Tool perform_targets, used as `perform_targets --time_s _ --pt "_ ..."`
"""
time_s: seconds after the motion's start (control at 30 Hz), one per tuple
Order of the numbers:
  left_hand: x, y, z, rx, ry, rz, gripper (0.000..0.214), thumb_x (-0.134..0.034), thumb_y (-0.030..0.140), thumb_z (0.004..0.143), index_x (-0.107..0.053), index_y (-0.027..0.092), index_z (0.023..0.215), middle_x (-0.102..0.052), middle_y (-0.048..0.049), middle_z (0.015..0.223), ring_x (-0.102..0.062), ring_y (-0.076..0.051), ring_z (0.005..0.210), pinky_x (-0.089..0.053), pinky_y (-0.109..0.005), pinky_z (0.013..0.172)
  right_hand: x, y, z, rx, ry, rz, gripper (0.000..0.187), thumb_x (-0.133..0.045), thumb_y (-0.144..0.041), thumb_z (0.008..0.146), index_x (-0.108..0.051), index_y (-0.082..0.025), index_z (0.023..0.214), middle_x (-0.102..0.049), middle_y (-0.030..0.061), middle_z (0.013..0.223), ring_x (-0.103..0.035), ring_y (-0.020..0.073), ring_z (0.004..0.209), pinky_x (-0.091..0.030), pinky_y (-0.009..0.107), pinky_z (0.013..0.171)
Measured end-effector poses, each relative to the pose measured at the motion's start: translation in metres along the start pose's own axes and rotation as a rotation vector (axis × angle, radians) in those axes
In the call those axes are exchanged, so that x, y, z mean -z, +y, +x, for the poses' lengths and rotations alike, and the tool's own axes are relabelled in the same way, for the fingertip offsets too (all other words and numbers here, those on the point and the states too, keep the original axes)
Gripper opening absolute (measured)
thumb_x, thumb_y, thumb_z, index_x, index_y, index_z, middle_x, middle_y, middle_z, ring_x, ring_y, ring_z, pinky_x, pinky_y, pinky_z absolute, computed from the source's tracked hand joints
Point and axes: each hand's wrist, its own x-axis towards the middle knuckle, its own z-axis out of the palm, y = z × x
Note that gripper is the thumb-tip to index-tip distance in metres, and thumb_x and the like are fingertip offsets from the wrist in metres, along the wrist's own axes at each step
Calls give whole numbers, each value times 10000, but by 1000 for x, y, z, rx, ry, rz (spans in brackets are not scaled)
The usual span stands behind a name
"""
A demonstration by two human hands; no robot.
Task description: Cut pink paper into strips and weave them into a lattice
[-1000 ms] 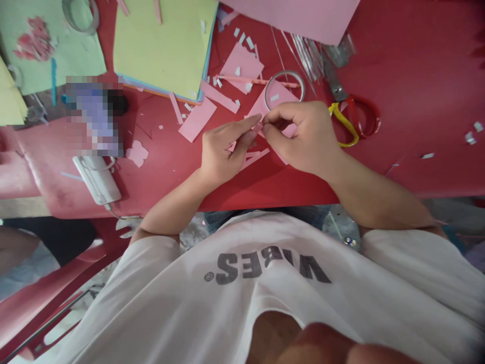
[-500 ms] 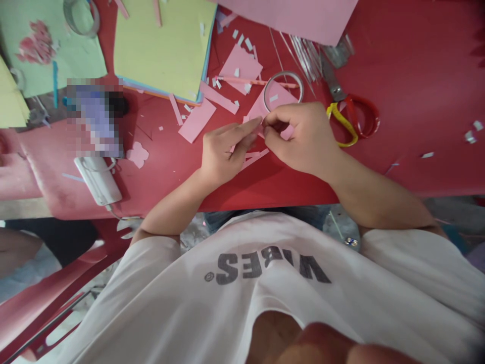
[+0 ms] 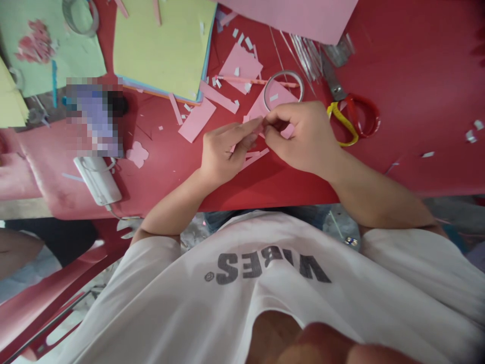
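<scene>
My left hand (image 3: 227,151) and my right hand (image 3: 299,134) meet fingertip to fingertip over the red table. Both are closed in a pinch, and whatever lies between the fingertips is too small and too covered to make out. Beneath and beyond them lies a pink paper piece (image 3: 257,103), with a roll of tape (image 3: 302,91) resting on it just past my right hand. Narrow pink paper strips (image 3: 257,157) lie under the hands. To the right of my right hand are scissors (image 3: 364,115) with red and yellow handles.
A stack of coloured paper (image 3: 161,50) with yellow on top lies at the back left. A pink pencil (image 3: 242,80), a pink sheet (image 3: 299,17) and a bundle of thin wires (image 3: 305,58) lie farther back. A white power bank (image 3: 98,181) sits at the left edge.
My fingertips have shifted very slightly while staying together. Everything on the table is where it was.
</scene>
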Motion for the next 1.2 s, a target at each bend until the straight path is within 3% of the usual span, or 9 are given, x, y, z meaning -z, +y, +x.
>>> perform_targets --time_s 0.2,0.47,0.7,0.93,1.2 --pt "0 -5 -4 79 -29 -28 308 -608 425 1082 -757 390 1349 -808 -4 892 -730 -139 730 -601 -298 715 1 -2 0 -3 6 12 64 -739 -287 945 -774 -283 892 -805 24 879 -730 242 802 -601 402 785" --pt "-1 -1 -1 20 -8 29 293 -597 426 1093 -752 385 1338 -822 -1 923 -732 -136 717 -595 -285 680 0 0 0 12 18 14 62 -745 -307 937 -756 -278 884 -793 16 848 -725 235 800 -590 383 761" --pt "-1 -4 -3 76 -13 -1 298 -584 479 1093 -759 395 1319 -794 -6 868 -726 -145 713 -629 -324 739 1 -1 0 2 4 22 55 -738 -301 934 -754 -290 883 -794 20 868 -726 246 816 -594 401 784" --pt "-4 3 1 21 52 -3 253 -620 414 1082 -771 393 1284 -831 2 969 -784 -150 777 -656 -300 699 0 -2 0 -10 -9 17 57 -723 -315 949 -765 -301 913 -805 20 877 -729 253 827 -614 411 781" --pt "-5 10 0 115 96 -20 168 -692 424 1051 -785 309 1132 -801 4 897 -764 -130 738 -656 -287 699 0 -2 -1 16 -7 1 51 -729 -266 930 -766 -299 942 -818 23 956 -740 260 870 -600 416 819"
